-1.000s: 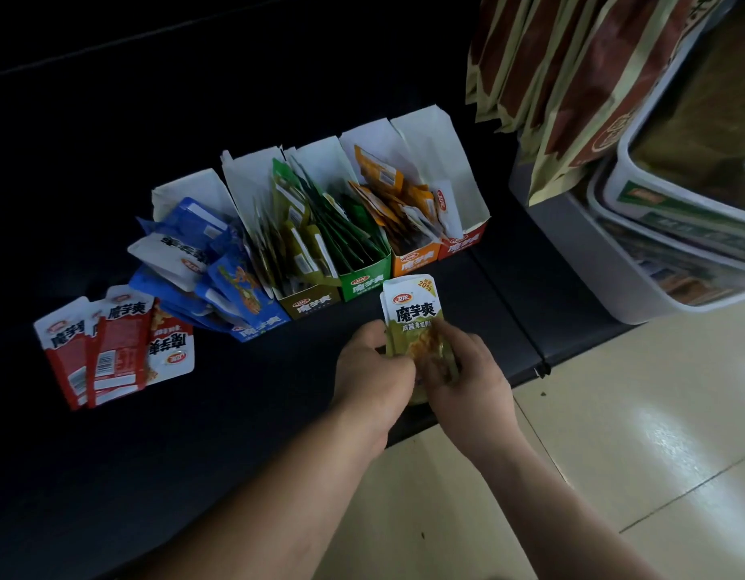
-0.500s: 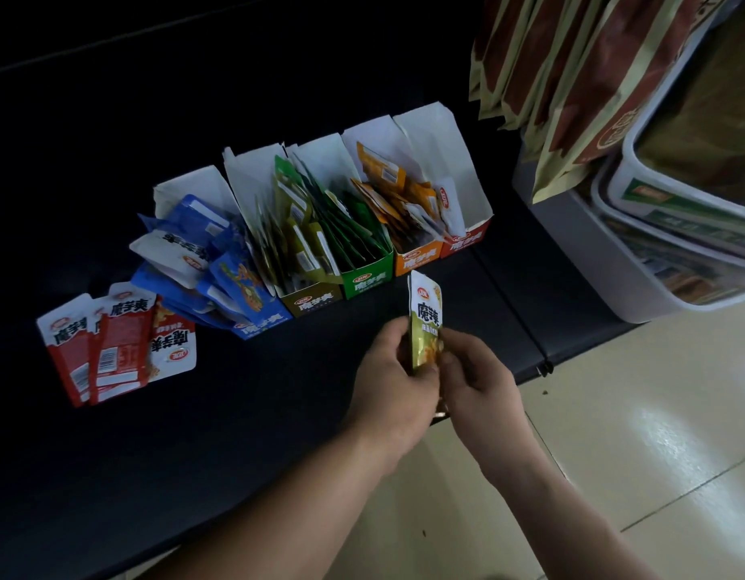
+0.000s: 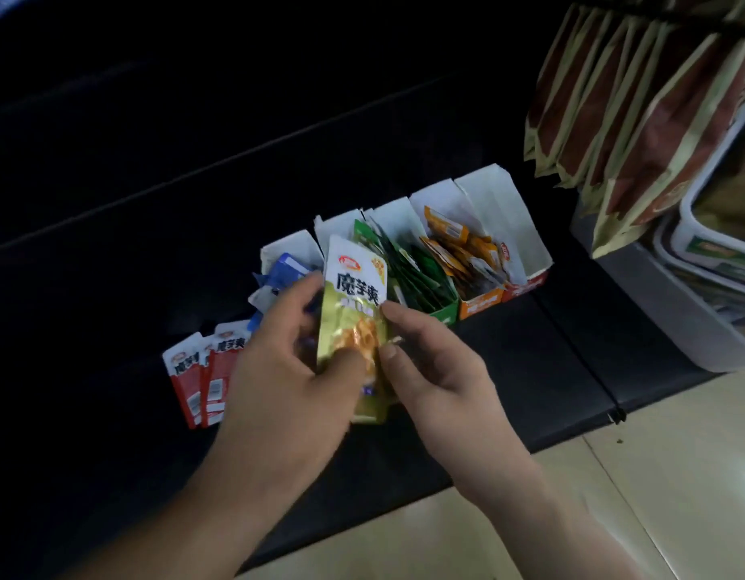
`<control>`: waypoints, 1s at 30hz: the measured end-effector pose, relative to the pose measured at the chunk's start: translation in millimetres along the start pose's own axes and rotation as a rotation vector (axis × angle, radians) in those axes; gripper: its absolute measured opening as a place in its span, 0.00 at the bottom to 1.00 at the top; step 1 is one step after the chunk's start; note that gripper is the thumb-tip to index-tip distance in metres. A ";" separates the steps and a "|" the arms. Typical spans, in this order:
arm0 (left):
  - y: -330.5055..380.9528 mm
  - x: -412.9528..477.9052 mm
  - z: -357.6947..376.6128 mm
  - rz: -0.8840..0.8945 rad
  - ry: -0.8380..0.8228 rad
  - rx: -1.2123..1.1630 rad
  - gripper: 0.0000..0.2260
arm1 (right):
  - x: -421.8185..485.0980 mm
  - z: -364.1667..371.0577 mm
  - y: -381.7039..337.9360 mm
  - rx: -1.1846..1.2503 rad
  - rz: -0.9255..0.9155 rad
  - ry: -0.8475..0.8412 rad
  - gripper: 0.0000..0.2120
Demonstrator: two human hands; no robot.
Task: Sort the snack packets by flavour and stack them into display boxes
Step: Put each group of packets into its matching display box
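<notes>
Two hands on one olive-green packet [image 3: 354, 303] at frame centre, raised off the dark worktop [image 3: 550, 370]. Left hand [image 3: 287, 370] wrapped round its lower half, thumb across the printed front, fingers [image 3: 299, 293] curled behind the left edge. Right hand [image 3: 441, 383] pinching the right edge between forefinger and thumb, the other fingers loosely bent and holding nothing else. Possibly more packets layered behind the front one; too unclear to count.

Long axis of the packet running up-frame, white header end farthest from the wrists and aimed at the row of display boxes. Directly beyond that header, and mostly hidden by it, the olive box [image 3: 339, 223], only its white back flap showing. By the look of it, a short push up-frame and down to seat the packet. Fuller hold with the left hand; right hand better placed to steady the edge. Likely snag: the header catching on the green packets [image 3: 408, 265] leaning close beside.

Left to right along the row:
- blue box [image 3: 291, 249], overflowing with blue packets [image 3: 285, 265], partly behind the left hand
- olive box
- green box [image 3: 444, 313], packed with upright green packets
- orange box [image 3: 481, 303], with orange packets [image 3: 454, 244] loose and tilted
- red box [image 3: 527, 286], nearly bare, one white-and-red packet at the divider, on which side not clear

Red packets [image 3: 195, 378] unsorted, flat on the worktop at left. Brown bags [image 3: 634, 98] hanging over white tubs [image 3: 697, 341] at the right edge.
</notes>
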State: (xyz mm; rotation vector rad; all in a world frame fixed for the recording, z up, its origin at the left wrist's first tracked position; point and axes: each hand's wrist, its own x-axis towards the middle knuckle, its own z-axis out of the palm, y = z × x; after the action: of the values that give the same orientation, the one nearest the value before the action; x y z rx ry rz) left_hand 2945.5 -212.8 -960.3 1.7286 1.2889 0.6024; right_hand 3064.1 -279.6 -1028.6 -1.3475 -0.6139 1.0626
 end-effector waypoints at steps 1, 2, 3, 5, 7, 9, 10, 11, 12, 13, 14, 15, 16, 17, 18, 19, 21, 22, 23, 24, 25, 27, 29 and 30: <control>7.5 11.9 -5.3 0.026 0.021 0.038 0.28 | 5.3 2.6 -2.1 0.007 0.006 -0.014 0.16; 14.1 25.1 -8.0 0.044 0.031 0.080 0.25 | 12.1 4.6 -3.4 -0.005 0.005 -0.007 0.16; 17.7 39.1 -8.3 0.050 0.041 0.118 0.22 | 20.1 5.8 -4.6 -0.029 0.001 0.015 0.15; 19.7 63.5 -5.0 0.019 0.068 0.181 0.13 | 36.6 5.8 -7.0 -0.069 0.009 0.093 0.12; 17.4 79.2 0.0 -0.008 0.063 0.229 0.09 | 48.4 4.6 -10.8 -0.085 0.028 0.145 0.10; 18.6 89.5 2.3 0.001 0.057 0.271 0.07 | 53.2 1.3 -13.2 -0.064 0.056 0.158 0.09; 20.6 94.1 1.6 0.008 0.070 0.292 0.06 | 53.2 -1.0 -14.1 -0.047 0.068 0.159 0.09; 23.3 98.4 0.0 0.009 0.086 0.318 0.08 | 51.8 -3.9 -14.6 -0.030 0.080 0.157 0.09; 26.5 102.5 -1.9 0.017 0.101 0.344 0.08 | 50.2 -6.5 -13.4 -0.017 0.091 0.160 0.09; 28.6 106.9 -3.5 0.025 0.113 0.376 0.06 | 48.5 -8.7 -11.6 -0.007 0.099 0.164 0.09; 29.2 111.3 -3.9 0.032 0.124 0.418 0.02 | 47.0 -10.2 -9.5 -0.005 0.105 0.166 0.09; 30.1 113.8 -2.9 0.039 0.132 0.463 0.03 | 45.7 -10.3 -7.6 -0.005 0.108 0.167 0.09; 29.2 114.9 0.0 0.044 0.123 0.504 0.05 | 44.9 -9.2 -6.3 0.000 0.108 0.168 0.09; 27.7 113.6 4.1 0.047 0.103 0.522 0.07 | 44.7 -7.7 -5.6 0.008 0.109 0.169 0.09; 23.7 111.2 8.3 0.050 0.086 0.528 0.08 | 44.6 -5.8 -6.0 0.015 0.111 0.169 0.08; 19.0 107.6 12.0 0.056 0.082 0.524 0.08 | 44.7 -4.1 -6.7 0.020 0.112 0.166 0.08; 7.4 99.5 17.5 0.051 0.087 0.491 0.06 | 44.3 -3.5 -8.2 0.022 0.107 0.156 0.08; 2.9 95.8 19.3 0.040 0.069 0.476 0.05 | 43.9 -4.1 -9.0 0.017 0.104 0.151 0.08; -0.2 93.7 20.3 0.021 0.045 0.472 0.03 | 43.4 -4.8 -9.6 0.013 0.103 0.147 0.08; -0.6 94.6 20.0 -0.004 0.024 0.487 0.02 | 43.0 -5.7 -9.9 0.012 0.105 0.147 0.08; 2.2 97.6 19.3 -0.033 0.003 0.521 0.02 | 42.9 -6.7 -9.4 0.013 0.109 0.152 0.08; 10.6 108.7 18.5 -0.096 -0.012 0.598 0.06 | 43.0 -8.4 -7.3 0.007 0.123 0.163 0.08; 20.1 120.2 18.9 -0.146 -0.008 0.605 0.09 | 42.9 -9.1 -3.8 -0.005 0.139 0.170 0.07; 21.3 125.1 20.7 -0.153 -0.007 0.590 0.10 | 42.3 -9.3 -2.0 -0.008 0.146 0.174 0.07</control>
State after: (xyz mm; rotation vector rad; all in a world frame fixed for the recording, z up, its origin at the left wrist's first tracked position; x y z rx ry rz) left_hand 3015.9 -105.5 -966.9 2.0623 1.6893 0.1242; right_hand 3091.1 -246.7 -1037.3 -1.4918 -0.3966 1.0463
